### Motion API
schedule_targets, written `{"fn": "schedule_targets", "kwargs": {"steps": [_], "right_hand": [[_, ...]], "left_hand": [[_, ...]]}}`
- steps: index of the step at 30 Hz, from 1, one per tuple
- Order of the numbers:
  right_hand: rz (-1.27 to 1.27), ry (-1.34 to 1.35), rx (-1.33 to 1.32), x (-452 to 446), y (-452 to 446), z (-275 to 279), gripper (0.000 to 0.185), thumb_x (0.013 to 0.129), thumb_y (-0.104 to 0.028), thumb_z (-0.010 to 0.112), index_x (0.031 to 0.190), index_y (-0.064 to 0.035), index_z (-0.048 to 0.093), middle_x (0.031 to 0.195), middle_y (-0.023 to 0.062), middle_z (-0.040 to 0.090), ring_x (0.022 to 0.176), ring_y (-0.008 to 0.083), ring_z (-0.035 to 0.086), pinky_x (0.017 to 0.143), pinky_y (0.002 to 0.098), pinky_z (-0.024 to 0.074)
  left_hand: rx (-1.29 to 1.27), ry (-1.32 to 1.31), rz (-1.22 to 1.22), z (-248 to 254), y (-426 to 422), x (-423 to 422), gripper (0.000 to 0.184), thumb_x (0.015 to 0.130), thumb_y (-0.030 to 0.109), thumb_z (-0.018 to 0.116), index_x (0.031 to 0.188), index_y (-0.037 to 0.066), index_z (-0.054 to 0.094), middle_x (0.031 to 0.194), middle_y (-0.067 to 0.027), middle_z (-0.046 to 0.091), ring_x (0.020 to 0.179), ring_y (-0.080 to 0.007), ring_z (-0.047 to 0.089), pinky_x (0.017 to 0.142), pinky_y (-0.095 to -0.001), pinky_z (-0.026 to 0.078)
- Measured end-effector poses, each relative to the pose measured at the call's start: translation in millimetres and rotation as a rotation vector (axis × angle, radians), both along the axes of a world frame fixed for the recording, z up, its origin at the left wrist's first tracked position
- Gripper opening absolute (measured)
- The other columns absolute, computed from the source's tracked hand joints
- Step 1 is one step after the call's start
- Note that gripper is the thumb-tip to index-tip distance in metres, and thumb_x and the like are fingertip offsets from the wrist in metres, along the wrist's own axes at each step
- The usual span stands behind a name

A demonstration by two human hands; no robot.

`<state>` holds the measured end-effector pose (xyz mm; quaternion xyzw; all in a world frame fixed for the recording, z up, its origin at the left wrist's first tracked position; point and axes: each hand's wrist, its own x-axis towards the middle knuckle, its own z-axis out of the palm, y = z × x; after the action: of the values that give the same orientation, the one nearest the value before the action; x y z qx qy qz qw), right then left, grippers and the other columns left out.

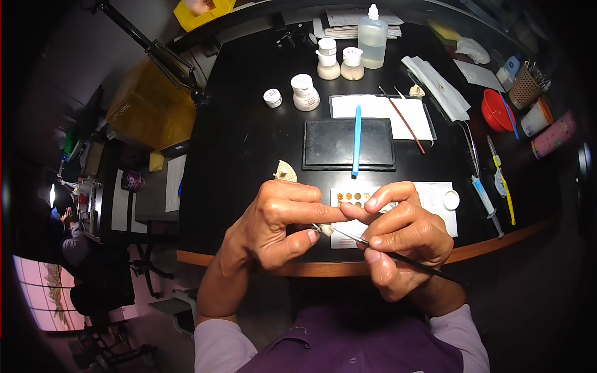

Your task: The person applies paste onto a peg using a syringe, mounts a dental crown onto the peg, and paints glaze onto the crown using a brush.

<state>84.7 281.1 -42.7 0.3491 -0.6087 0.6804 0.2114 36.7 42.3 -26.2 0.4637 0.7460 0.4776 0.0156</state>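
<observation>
Near the front edge of the black table, my left hand (277, 221) pinches a small tooth-like piece (326, 229) on a thin metal holder. Dark-handled is the fine brush (410, 261) in my right hand (410, 239), its thin tip close to the piece. The fingertips of both hands meet above it. Behind them lies a white card with round colour samples (353, 198), partly hidden by my fingers. A beige perforated piece (285, 171) stands just beyond my left hand.
A black slab (348, 144) bears a blue stick (357, 140). Beyond are white jars (305, 93) and a clear bottle (372, 40). To the right are a syringe (486, 204), a yellow tool (507, 186) and a red bowl (497, 110). Another person (74, 242) sits far left.
</observation>
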Motion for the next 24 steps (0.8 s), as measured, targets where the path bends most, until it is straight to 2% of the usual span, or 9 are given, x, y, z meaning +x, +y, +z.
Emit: {"fn": "schedule_targets", "kwargs": {"steps": [1, 4, 7, 10, 13, 16, 19, 24], "right_hand": [[-0.025, 0.004, -0.005, -0.1, -0.6, 1.0, 0.022, 0.073, 0.012, 0.070, 0.089, -0.0026, 0.069, 0.085, 0.0091, 0.072, 0.104, 0.0304, 0.068, 0.093, 0.0432, 0.0644], [-0.037, 0.017, -0.002, -1.2, -1.4, 0.5, 0.023, 0.071, 0.012, 0.071, 0.088, -0.0030, 0.069, 0.084, 0.0090, 0.072, 0.103, 0.0304, 0.070, 0.092, 0.0427, 0.0635], [-0.039, 0.011, -0.012, -0.5, -1.4, -0.6, 0.023, 0.071, 0.011, 0.071, 0.088, -0.0027, 0.069, 0.084, 0.0089, 0.071, 0.103, 0.0306, 0.069, 0.092, 0.0428, 0.0637], [-0.031, 0.006, -0.029, -0.6, -1.1, -0.3, 0.021, 0.070, 0.011, 0.070, 0.087, -0.0027, 0.068, 0.083, 0.0085, 0.070, 0.103, 0.0309, 0.069, 0.092, 0.0432, 0.0637], [0.031, -0.008, 0.024, 0.9, 3.3, -3.3, 0.016, 0.082, 0.005, 0.064, 0.094, -0.0043, 0.063, 0.085, 0.0107, 0.065, 0.109, 0.0284, 0.059, 0.099, 0.0469, 0.0640], [0.041, -0.011, -0.011, 1.1, 2.0, -3.9, 0.015, 0.083, 0.006, 0.063, 0.095, -0.0038, 0.062, 0.086, 0.0103, 0.064, 0.109, 0.0284, 0.059, 0.099, 0.0460, 0.0639], [-0.026, 0.016, -0.033, -1.2, 1.1, -2.3, 0.023, 0.072, 0.010, 0.069, 0.090, -0.0031, 0.067, 0.084, 0.0084, 0.070, 0.103, 0.0312, 0.069, 0.091, 0.0431, 0.0652], [-0.064, 0.064, 0.001, -3.6, -1.8, -4.3, 0.024, 0.075, 0.008, 0.074, 0.095, -0.0034, 0.070, 0.090, 0.0090, 0.072, 0.104, 0.0314, 0.069, 0.092, 0.0435, 0.0649]], "left_hand": [[0.005, 0.001, -0.001, -0.1, 0.4, -0.3, 0.054, 0.070, 0.021, 0.061, 0.114, -0.003, 0.081, 0.065, -0.0104, 0.055, 0.051, -0.0230, 0.053, 0.050, -0.0375, 0.041], [-0.017, 0.016, 0.002, 0.4, -0.3, -1.5, 0.054, 0.069, 0.021, 0.061, 0.113, -0.003, 0.081, 0.064, -0.0100, 0.055, 0.051, -0.0224, 0.052, 0.049, -0.0373, 0.041], [-0.010, 0.000, 0.053, -4.2, 1.6, 1.3, 0.058, 0.073, 0.032, 0.060, 0.116, 0.000, 0.083, 0.059, -0.0057, 0.047, 0.049, -0.0165, 0.045, 0.050, -0.0354, 0.033], [0.004, -0.005, 0.058, -6.2, 2.2, 2.0, 0.059, 0.073, 0.032, 0.060, 0.116, -0.001, 0.083, 0.059, -0.0059, 0.047, 0.048, -0.0166, 0.044, 0.050, -0.0355, 0.032], [-0.005, -0.002, 0.052, -4.1, 2.5, 1.9, 0.059, 0.073, 0.032, 0.060, 0.116, -0.001, 0.083, 0.059, -0.0062, 0.047, 0.048, -0.0167, 0.045, 0.050, -0.0355, 0.033], [-0.002, -0.016, 0.041, -3.2, 2.1, 1.6, 0.059, 0.076, 0.034, 0.059, 0.116, -0.003, 0.082, 0.059, -0.0069, 0.048, 0.049, -0.0166, 0.045, 0.050, -0.0357, 0.032], [0.031, -0.087, 0.032, -4.3, 2.6, 2.8, 0.058, 0.080, 0.036, 0.059, 0.116, -0.004, 0.082, 0.060, -0.0074, 0.049, 0.049, -0.0165, 0.046, 0.050, -0.0360, 0.032], [0.031, -0.102, 0.019, -5.0, 1.4, 1.8, 0.058, 0.084, 0.038, 0.058, 0.116, -0.004, 0.081, 0.060, -0.0078, 0.051, 0.050, -0.0169, 0.048, 0.050, -0.0358, 0.033]]}}
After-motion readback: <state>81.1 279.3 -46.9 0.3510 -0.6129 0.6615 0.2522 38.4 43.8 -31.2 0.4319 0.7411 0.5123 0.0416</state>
